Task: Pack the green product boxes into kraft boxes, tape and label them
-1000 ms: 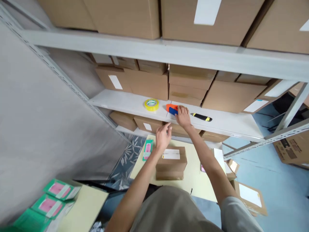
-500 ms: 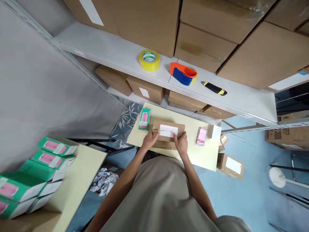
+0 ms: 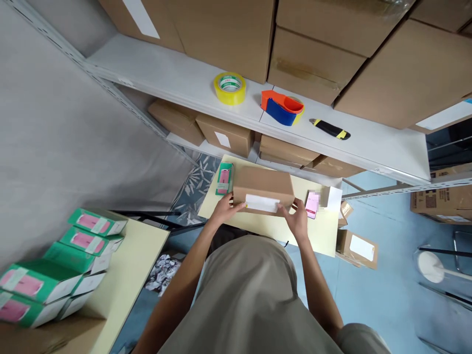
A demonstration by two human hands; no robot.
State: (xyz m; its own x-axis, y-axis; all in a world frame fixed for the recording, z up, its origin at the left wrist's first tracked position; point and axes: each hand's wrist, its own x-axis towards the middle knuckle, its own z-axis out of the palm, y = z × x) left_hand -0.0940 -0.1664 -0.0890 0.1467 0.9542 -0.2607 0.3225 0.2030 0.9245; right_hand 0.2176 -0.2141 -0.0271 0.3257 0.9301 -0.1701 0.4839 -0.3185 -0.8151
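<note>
Both my hands hold a brown cardboard box (image 3: 263, 181) over the pale yellow table (image 3: 320, 237). My left hand (image 3: 223, 209) grips its left end, thumb on the front face beside a white label (image 3: 260, 202). At the right end, my right hand (image 3: 296, 219) has its thumb on the label's edge and its fingers behind the corner. A small green box with a pink picture (image 3: 224, 179) stands just left of the cardboard box. To the right lies a phone with a pink screen (image 3: 312, 204), near a small white-and-brown box (image 3: 334, 198).
A shelf (image 3: 177, 81) ahead carries a yellow tape roll (image 3: 229, 88), an orange-and-blue tape dispenser (image 3: 282, 108), a utility knife (image 3: 331, 129) and large cartons (image 3: 228, 34). Green boxes (image 3: 44, 280) are stacked on a side table (image 3: 142, 236) at left. A labelled carton (image 3: 357, 248) sits on the floor.
The cardboard box has been tipped, so its label now faces me and a plain brown face is on top. My hands have moved slightly apart to its ends.
</note>
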